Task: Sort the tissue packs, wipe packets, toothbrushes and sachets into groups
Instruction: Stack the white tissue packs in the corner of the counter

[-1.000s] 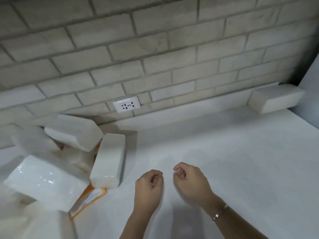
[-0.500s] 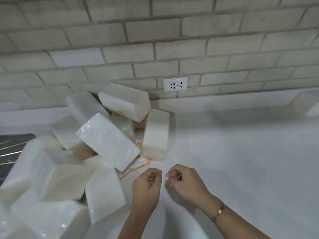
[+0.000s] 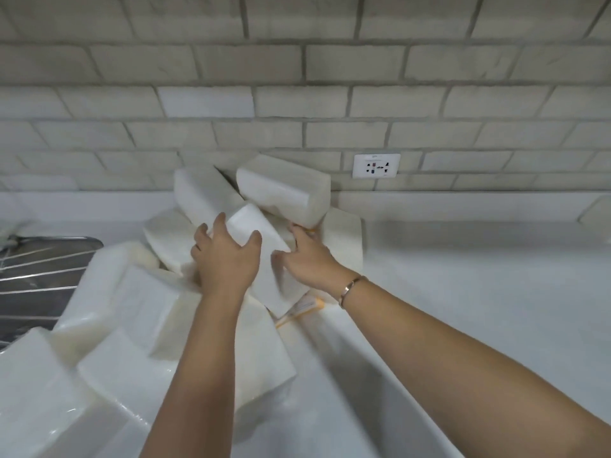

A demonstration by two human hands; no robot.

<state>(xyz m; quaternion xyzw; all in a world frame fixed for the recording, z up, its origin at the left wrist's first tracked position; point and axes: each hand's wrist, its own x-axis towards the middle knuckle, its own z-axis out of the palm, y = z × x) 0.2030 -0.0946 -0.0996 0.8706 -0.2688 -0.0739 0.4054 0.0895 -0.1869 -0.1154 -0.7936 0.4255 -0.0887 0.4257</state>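
A heap of white tissue packs (image 3: 139,309) fills the left of the white counter (image 3: 479,292), leaning on the brick wall. My left hand (image 3: 224,259) grips the tilted tissue pack (image 3: 248,223) in the middle of the heap, fingers over its left edge and thumb on its top face. My right hand (image 3: 307,259) reaches in beside it, straight fingers in the gap under the topmost pack (image 3: 284,190), thumb against the gripped pack's right side. An orange-and-white packet (image 3: 299,309) pokes out from beneath the heap, below my right wrist. No toothbrushes show.
A metal sink with a wire rack (image 3: 33,276) lies at the far left, next to the heap. A wall socket (image 3: 376,165) sits above the counter's back ledge. An upright pack (image 3: 344,239) stands right of my right hand.
The view swung left and the heap came to the centre. Both hands left the bare counter and went forward into the heap; the left took hold of the middle pack.
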